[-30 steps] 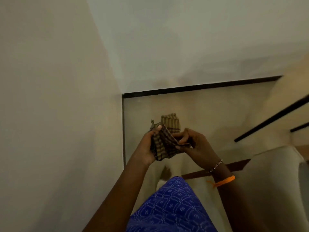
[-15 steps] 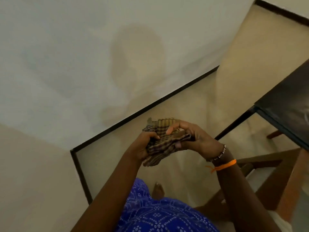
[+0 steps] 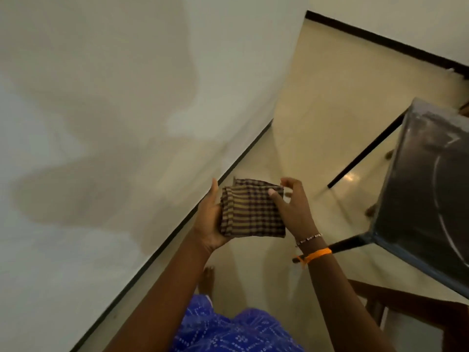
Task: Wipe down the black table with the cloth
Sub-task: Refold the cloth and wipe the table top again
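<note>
- Two bare hands hold a folded brown-and-tan checked cloth (image 3: 251, 209) in mid-air over the pale glossy floor (image 3: 317, 102), near the middle of the view; the cloth lies roughly flat, its stacked folded edges showing on the left side
- left hand (image 3: 209, 221) sits under and against the cloth's left edge, palm cupping it from below, thumb straight and pointing away along the edge; its fingers are hidden beneath the fabric, so it supports the cloth rather than visibly pinching it
- right hand (image 3: 291, 207) grips the cloth's far right corner; its thumb presses on the top face while curled fingers reach over the far edge
- a beaded bracelet (image 3: 308, 238) and an orange thread band (image 3: 316, 255) ring the right wrist
- black table with a dusty, streaked top and thin black metal legs (image 3: 426, 189) stands at the right of the view, well apart from the cloth; nothing touches it
- white wall with a black skirting strip (image 3: 101, 123) fills the left; shadows fall across it
- blue patterned garment (image 3: 228, 331) shows at the near edge, with a bare foot (image 3: 206, 278) on the floor just beyond it
- brown wooden furniture frame (image 3: 406, 308) sits near right, below the table corner; what it is cannot be told
</note>
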The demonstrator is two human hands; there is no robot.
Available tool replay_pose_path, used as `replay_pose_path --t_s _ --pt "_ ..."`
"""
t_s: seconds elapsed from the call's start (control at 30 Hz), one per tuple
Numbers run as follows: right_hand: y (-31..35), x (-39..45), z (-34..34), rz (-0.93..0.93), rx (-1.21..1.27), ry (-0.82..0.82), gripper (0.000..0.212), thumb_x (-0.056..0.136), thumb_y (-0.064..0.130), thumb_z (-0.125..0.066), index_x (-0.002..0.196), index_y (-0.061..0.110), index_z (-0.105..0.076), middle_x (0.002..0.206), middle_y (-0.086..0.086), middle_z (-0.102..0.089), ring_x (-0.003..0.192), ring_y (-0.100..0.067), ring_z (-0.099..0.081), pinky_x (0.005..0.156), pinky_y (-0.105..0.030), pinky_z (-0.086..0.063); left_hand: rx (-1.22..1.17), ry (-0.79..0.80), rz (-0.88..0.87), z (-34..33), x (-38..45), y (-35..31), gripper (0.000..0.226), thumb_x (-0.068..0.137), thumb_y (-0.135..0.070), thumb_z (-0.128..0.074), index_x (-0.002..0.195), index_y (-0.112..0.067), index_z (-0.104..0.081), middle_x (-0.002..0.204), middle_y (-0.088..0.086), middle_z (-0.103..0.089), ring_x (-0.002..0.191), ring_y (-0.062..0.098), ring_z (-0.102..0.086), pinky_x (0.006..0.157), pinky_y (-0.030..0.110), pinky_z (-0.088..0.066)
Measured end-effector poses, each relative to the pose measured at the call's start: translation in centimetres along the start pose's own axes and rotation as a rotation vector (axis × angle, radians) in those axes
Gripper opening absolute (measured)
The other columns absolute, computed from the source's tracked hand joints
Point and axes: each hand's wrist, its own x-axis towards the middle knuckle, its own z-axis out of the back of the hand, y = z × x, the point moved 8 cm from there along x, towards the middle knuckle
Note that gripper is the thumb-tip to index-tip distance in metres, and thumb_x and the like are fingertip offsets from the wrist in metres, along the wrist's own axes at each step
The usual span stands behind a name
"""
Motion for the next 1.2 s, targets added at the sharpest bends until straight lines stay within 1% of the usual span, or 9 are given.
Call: replay_pose_path --t_s 0.17,0.27,0.4,0.53,0.63,0.77,0.93,1.07,1.2 --pt "-5.1 4.8 -0.8 -0.559 0.668 0.196 0.03 0.093 0.03 -0.052 0.113 0.009 -0.059 0.119 -0.012 -0.062 0.105 -0.023 -0.059 0.092 -0.039 -0.047 0.222 0.008 0.14 -1.4 9.7 -3.8 0.04 0.073 -0.026 -0.061 0.108 -0.008 -0.067 0.102 0.016 -0.071 0.092 0.03 -0.069 0.072 0.04 -0.057" --pt "-6.7 8.2 1.5 -0.569 0.767 0.105 0.026 0.09 0.018 -0.056 0.113 0.006 -0.061 0.12 -0.015 -0.064 0.112 -0.029 -0.06 0.098 -0.044 -0.047 0.298 -0.011 0.313 -2.8 16.0 -3.1 0.038 0.078 -0.021 -0.051 0.109 -0.002 -0.063 0.097 0.017 -0.072 0.086 0.029 -0.07 0.066 0.037 -0.057" --pt "-9.6 13.2 8.0 -0.531 0.845 -0.161 0.03 0.088 0.001 -0.054 0.118 -0.004 -0.055 0.107 -0.016 -0.065 0.09 -0.023 -0.063 0.081 -0.035 -0.052 0.453 -0.025 0.453 -7.1 25.7 -1.2 0.034 0.091 -0.02 -0.039 0.099 -0.004 -0.067 0.091 0.015 -0.074 0.08 0.026 -0.072 0.062 0.034 -0.058" --pt "-12.4 18.3 15.3 -0.534 1.061 -0.309 0.019 0.088 -0.001 -0.051 0.106 0.001 -0.06 0.098 -0.014 -0.067 0.085 -0.023 -0.064 0.076 -0.032 -0.054 0.621 -0.003 0.583 -12.9 34.6 1.9 0.029 0.092 -0.016 -0.041 0.103 -0.006 -0.065 0.091 0.013 -0.074 0.077 0.023 -0.071 0.062 0.032 -0.058" --pt "-14.1 21.6 20.9 -0.528 1.169 -0.384 0.027 0.084 -0.001 -0.053 0.11 -0.001 -0.057 0.102 -0.017 -0.066 0.089 -0.026 -0.064 0.076 -0.034 -0.056 0.723 0.025 0.673 -17.9 40.5 4.7 0.027 0.095 -0.02 -0.041 0.097 -0.009 -0.065 0.073 0.005 -0.073 0.063 0.017 -0.069 0.053 0.026 -0.055" --pt "-15.6 24.8 28.3 -0.439 1.126 -0.46 0.046 0.074 0.01 -0.062 0.119 0.001 -0.055 0.116 -0.02 -0.065 0.104 -0.033 -0.063 0.087 -0.04 -0.053 0.998 0.11 0.636 -24.2 47.6 7.4 0.016 0.094 -0.019 -0.047 0.088 -0.015 -0.061 0.081 0.002 -0.063 0.075 0.018 -0.059 0.059 0.029 -0.049" --pt "-18.3 27.1 36.0 -0.429 0.992 -0.689 0.017 0.09 0.01 -0.053 0.103 0.016 -0.062 0.092 0.0 -0.074 0.083 -0.011 -0.071 0.065 -0.02 -0.056 1.236 0.311 0.631 -31.1 54.0 11.0 0.019 0.095 -0.014 -0.045 0.103 -0.017 -0.062 0.09 0.0 -0.063 0.085 0.016 -0.058 0.071 0.03 -0.048" --pt "-19.8 29.6 42.9 -0.463 0.736 -0.829 0.019 0.093 0.005 -0.05 0.099 0.018 -0.063 0.095 -0.001 -0.068 0.084 -0.007 -0.066 0.068 -0.017 -0.054 1.409 0.452 0.582 -35.8 60.6 13.4 0.024 0.095 -0.017 -0.045 0.112 -0.02 -0.061 0.089 -0.004 -0.062 0.082 0.011 -0.055 0.069 0.025 -0.044" --pt "-20.9 31.7 51.4 -0.558 0.224 -1.0 0.015 0.091 0.006 -0.053 0.101 0.005 -0.066 0.102 -0.017 -0.069 0.096 -0.027 -0.064 0.087 -0.04 -0.051 1.479 0.571 0.44 -40.6 68.1 14.4 0.023 0.093 -0.018 -0.047 0.103 -0.028 -0.065 0.102 -0.007 -0.06 0.094 0.008 -0.054 0.073 0.022 -0.045"
